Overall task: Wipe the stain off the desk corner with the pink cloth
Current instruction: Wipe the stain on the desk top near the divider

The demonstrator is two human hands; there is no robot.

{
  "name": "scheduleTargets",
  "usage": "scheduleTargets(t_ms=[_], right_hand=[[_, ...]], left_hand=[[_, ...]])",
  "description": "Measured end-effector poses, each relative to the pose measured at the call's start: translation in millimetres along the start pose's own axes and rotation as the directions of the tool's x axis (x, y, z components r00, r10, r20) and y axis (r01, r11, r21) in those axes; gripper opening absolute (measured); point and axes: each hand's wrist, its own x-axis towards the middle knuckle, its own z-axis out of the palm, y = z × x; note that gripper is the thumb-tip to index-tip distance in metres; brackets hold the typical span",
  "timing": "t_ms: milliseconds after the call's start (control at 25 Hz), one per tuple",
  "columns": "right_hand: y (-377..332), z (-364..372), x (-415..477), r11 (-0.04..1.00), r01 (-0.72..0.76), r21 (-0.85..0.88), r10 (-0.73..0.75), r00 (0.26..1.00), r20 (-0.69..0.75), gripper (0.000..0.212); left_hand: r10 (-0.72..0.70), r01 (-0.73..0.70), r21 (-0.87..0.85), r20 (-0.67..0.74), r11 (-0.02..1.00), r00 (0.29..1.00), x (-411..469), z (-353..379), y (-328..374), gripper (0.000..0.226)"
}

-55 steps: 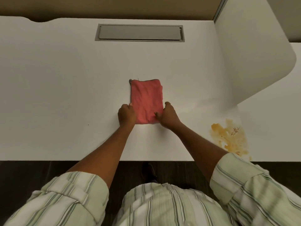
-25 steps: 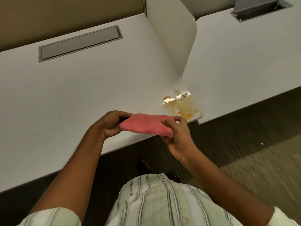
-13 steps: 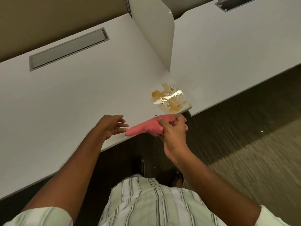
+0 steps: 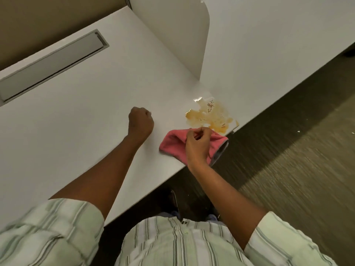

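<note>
A yellow-brown stain (image 4: 210,117) with dark specks lies on the near right corner of the white desk (image 4: 80,116). The folded pink cloth (image 4: 172,143) rests on the desk edge just below and left of the stain, its right end hanging past the edge. My right hand (image 4: 197,145) sits on top of the cloth, fingers curled and gripping it. Further left, my left hand (image 4: 141,122) is a closed fist resting on the bare desk, holding nothing.
A white divider panel (image 4: 178,35) stands upright behind the stain, separating a second white desk (image 4: 269,41) on the right. A grey cable hatch (image 4: 51,64) is set into the desk at the back left. Dark carpet (image 4: 297,160) lies beyond the desk edge.
My left hand let go of the cloth and closed into a fist on the desk. My right hand brought the cloth down onto the desk edge beside the stain.
</note>
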Motion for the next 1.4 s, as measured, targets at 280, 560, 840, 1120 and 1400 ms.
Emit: scheduleTargets(t_ms=[280,560,840,1120,1400], right_hand=[[56.8,-1.6,0.1,0.625,0.452,-0.636,-0.345,0.891,0.295,0.069],[63.9,22.0,17.1,0.231,0.386,-0.893,-0.400,0.875,0.274,0.051],[56.6,55.9,56.3,0.195,0.384,-0.903,-0.548,0.806,0.224,0.036],[58.8,35.0,32.8,0.199,0.458,-0.866,-0.526,0.796,0.300,0.047],[51.3,38.6,66.1,-0.046,0.536,-0.843,-0.567,0.680,0.464,0.026]], left_hand=[[0.378,-0.380,0.047,0.040,0.924,0.925,33.6,35.9,-5.1,0.024],[0.387,-0.393,0.068,0.089,0.917,0.918,38.0,55.1,-14.9,0.040],[0.381,-0.383,0.051,0.052,0.922,0.923,42.3,55.1,-16.7,0.039],[0.371,-0.371,0.012,0.006,0.929,0.929,45.1,59.8,-16.6,0.039],[0.366,-0.365,0.033,-0.013,0.930,0.931,46.3,60.6,-16.0,0.039]])
